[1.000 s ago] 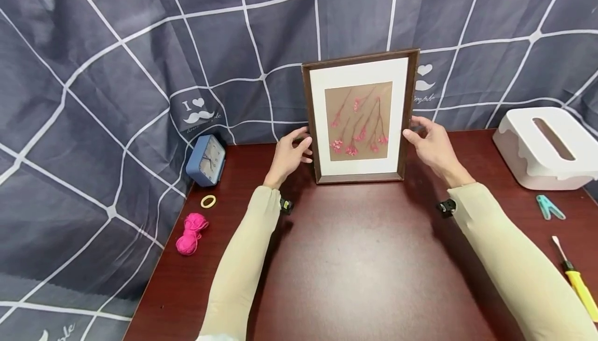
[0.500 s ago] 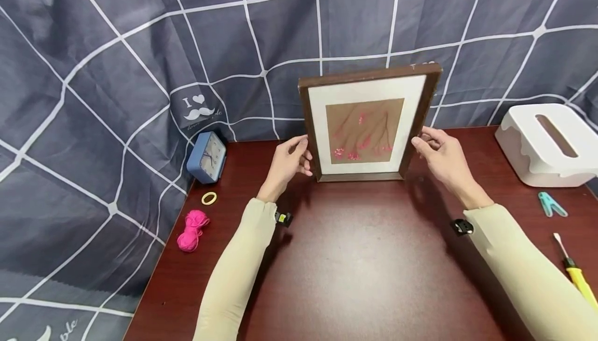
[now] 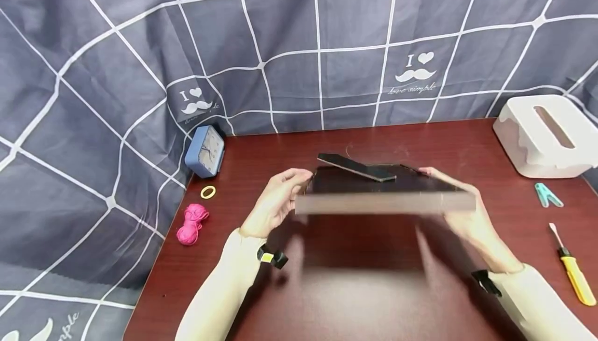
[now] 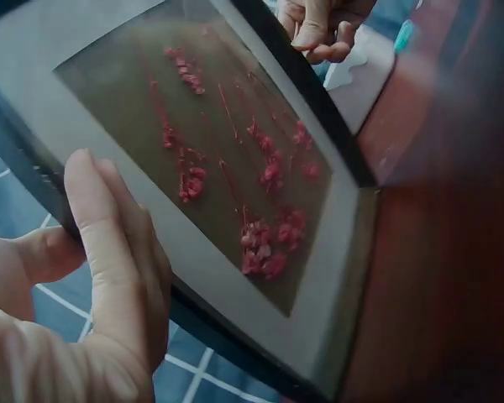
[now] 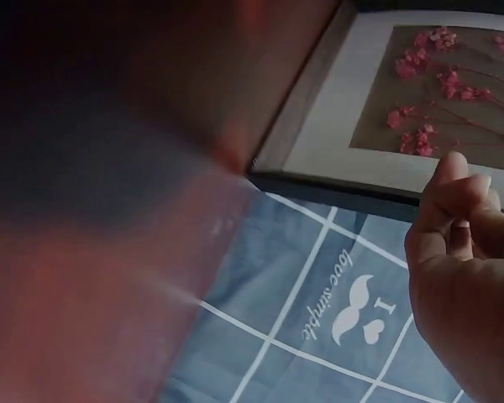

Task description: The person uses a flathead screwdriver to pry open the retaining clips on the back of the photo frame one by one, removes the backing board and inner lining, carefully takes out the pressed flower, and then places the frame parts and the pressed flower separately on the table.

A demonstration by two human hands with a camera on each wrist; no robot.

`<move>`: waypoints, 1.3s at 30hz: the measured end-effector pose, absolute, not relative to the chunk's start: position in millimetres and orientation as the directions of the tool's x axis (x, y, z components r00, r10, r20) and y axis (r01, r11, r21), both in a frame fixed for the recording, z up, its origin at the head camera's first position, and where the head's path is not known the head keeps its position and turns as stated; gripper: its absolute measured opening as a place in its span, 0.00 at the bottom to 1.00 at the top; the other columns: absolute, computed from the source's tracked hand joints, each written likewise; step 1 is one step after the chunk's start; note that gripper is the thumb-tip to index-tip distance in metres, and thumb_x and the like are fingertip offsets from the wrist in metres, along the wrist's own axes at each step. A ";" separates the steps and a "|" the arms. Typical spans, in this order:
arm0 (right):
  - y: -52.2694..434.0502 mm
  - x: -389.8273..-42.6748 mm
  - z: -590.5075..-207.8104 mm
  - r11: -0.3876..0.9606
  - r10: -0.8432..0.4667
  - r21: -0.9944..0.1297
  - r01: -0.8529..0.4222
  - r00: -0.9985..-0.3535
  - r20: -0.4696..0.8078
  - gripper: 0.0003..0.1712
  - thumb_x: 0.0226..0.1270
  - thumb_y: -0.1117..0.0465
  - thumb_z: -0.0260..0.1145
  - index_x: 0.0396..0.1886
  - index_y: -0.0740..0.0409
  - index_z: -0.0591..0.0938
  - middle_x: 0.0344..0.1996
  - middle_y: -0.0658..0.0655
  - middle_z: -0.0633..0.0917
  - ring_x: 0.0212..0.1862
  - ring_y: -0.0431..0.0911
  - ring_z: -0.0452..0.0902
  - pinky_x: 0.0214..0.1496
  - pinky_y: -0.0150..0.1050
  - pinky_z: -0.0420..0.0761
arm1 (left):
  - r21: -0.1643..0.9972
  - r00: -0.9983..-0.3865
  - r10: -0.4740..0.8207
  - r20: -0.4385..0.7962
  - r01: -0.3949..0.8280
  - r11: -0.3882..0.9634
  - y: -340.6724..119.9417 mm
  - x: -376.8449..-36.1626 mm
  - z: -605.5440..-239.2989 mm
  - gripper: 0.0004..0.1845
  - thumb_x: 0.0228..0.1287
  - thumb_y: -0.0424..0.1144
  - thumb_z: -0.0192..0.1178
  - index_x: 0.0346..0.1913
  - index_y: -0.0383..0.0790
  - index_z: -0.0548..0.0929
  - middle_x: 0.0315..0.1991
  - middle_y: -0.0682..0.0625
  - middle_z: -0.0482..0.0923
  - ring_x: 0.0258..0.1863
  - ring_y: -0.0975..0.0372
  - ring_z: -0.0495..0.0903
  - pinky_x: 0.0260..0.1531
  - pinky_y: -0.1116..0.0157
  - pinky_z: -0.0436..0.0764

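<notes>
Picture frame (image 3: 383,195) | was tipped from upright to face-down, held level above the table (image 3: 355,289) | gripped at its side edges between left hand (image 3: 275,201) and right hand (image 3: 462,211) | back stand (image 3: 357,167) uppermost.

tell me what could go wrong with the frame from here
1. The frame hangs face down above the table, held only at its side edges by the left hand and right hand; it could slip and its front might crack.
2. Its back stand sticks up loose and may flap or snag.
</notes>
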State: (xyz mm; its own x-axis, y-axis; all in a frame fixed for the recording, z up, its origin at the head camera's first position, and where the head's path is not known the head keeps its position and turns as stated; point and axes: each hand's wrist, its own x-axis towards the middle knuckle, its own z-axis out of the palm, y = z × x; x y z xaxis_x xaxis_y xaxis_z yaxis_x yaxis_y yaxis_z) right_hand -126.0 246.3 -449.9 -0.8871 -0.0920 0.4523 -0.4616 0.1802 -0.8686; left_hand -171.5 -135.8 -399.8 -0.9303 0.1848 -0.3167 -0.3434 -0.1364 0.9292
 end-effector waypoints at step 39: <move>223.5 -96.4 -458.0 0.743 -0.115 -0.669 -0.017 -0.988 -0.102 0.28 0.83 0.62 0.61 0.70 0.80 0.75 0.63 0.82 0.81 0.63 0.75 0.82 0.65 0.72 0.81 | 0.866 -0.950 0.091 -0.299 -0.230 0.443 -132.7 -129.5 -457.3 0.24 0.67 0.36 0.73 0.64 0.32 0.87 0.52 0.35 0.93 0.40 0.50 0.97 0.55 0.55 0.93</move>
